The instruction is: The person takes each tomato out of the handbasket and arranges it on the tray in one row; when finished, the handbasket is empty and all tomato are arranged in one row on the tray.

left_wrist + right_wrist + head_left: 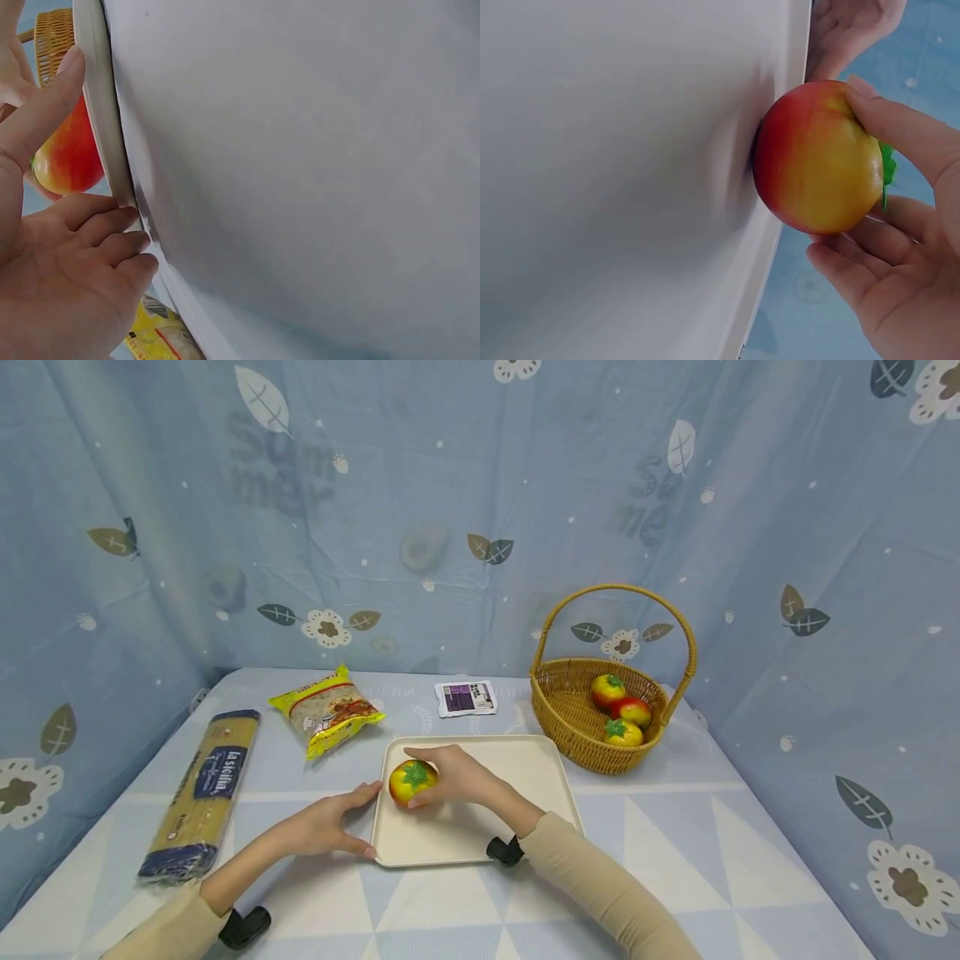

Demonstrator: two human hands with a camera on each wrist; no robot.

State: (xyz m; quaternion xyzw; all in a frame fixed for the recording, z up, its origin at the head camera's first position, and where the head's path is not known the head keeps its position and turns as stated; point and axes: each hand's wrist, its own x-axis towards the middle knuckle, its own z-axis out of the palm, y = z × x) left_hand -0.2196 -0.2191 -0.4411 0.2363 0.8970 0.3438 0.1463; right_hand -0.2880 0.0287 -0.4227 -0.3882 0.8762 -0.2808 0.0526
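Observation:
A red-and-yellow fruit with a green leafy cap (412, 782) is at the left end of a cream rectangular tray (510, 777). My right hand (454, 777) holds this fruit between thumb and fingers, as the right wrist view shows with the fruit (819, 159) close against the tray surface. At the tray's left edge is my left hand (324, 823), its thumb and fingers spread and the fingertips touching the rim. In the left wrist view, the fingers (124, 240) lie loosely along the tray's side.
A wicker basket (573, 739) with a tall handle stands at the back right, holding several similar fruits (623, 732). To the left lie a long pasta pack (198, 793) and a yellow food bag (330, 710). A small white-and-purple packet (466, 699) lies behind the tray.

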